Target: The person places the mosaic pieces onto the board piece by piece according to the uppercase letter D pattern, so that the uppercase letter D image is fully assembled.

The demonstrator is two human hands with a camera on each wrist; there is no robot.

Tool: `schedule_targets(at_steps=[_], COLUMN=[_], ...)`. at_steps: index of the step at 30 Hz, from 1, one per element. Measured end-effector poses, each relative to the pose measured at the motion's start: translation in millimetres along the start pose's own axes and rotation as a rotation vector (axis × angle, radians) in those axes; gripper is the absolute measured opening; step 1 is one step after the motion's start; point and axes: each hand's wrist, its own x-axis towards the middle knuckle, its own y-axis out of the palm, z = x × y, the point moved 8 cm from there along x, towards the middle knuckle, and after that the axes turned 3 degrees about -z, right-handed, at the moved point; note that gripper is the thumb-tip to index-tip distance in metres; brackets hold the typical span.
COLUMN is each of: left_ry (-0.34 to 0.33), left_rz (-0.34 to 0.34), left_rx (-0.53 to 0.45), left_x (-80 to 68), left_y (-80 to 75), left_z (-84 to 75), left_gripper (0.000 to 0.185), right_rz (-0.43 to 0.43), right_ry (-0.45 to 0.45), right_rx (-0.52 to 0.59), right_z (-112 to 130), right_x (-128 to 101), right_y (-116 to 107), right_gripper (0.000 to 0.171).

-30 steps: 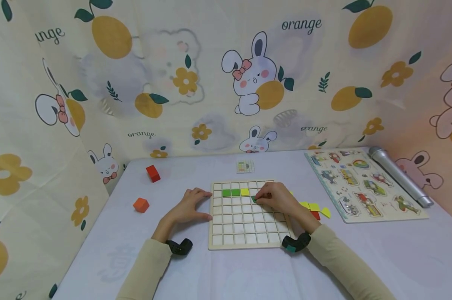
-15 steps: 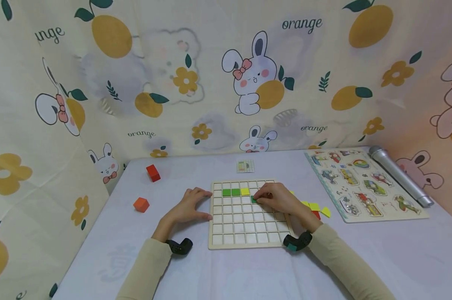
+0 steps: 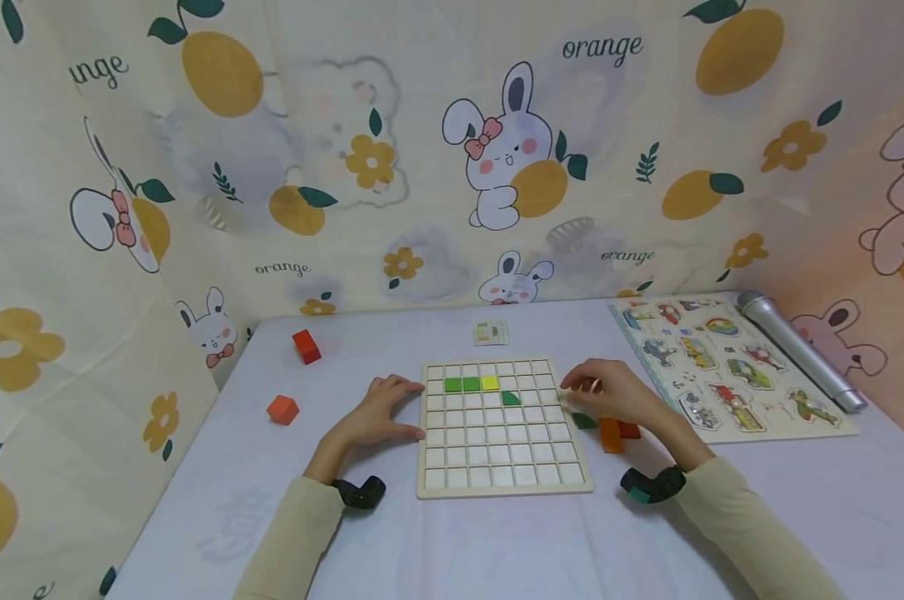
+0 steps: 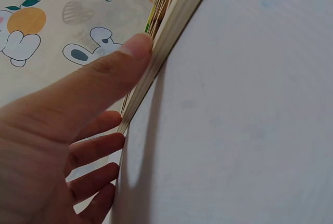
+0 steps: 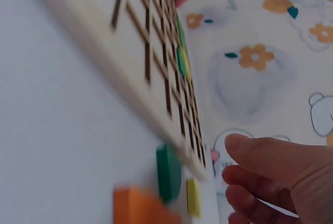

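A wooden grid board [image 3: 496, 479] lies mid-table. Its second row holds two green tiles [image 3: 462, 384] and a yellow tile [image 3: 490, 383]; a dark green quarter-round piece [image 3: 510, 398] sits one row below. My left hand [image 3: 392, 408] rests against the board's left edge [image 4: 171, 26], thumb [image 4: 104, 73] touching the side. Right of the board, my right hand [image 3: 582, 387] hovers with loosely curled fingers [image 5: 270, 172] and nothing visible in them. Below it lie loose pieces: green [image 3: 583, 421], orange [image 3: 610, 434], red [image 3: 629, 430]. The right wrist view also shows a yellow tile [image 5: 193, 197].
A red block [image 3: 306, 346] and an orange block [image 3: 282, 409] sit at the left. A small pattern card [image 3: 491, 333] lies behind the board. A picture peg puzzle [image 3: 725, 371] and a silver microphone [image 3: 800, 350] lie at the right. Printed fabric walls enclose the table.
My right hand let go of the dark green piece, which now sits in the board, and moved right off the board to the loose pieces. The left hand stayed put.
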Motion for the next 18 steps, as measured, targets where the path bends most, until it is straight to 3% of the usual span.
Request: schedule_targets(at_steps=[6,18], left_ry=[-0.004,-0.035], left_rz=[0.004,0.004], left_rx=[-0.007,-0.012], left_x=[-0.5,-0.6], left_y=[0.9,0.7], left_z=[0.3,0.5], left_gripper=[0.076,0.076], right_rz=[0.051,0.132], right_ry=[0.075,0.103], right_rx=[-0.041,-0.046], right_z=[-16,-24], right_x=[-24,-61], right_y=[-11,-27], right_gripper=[0.013,0.026])
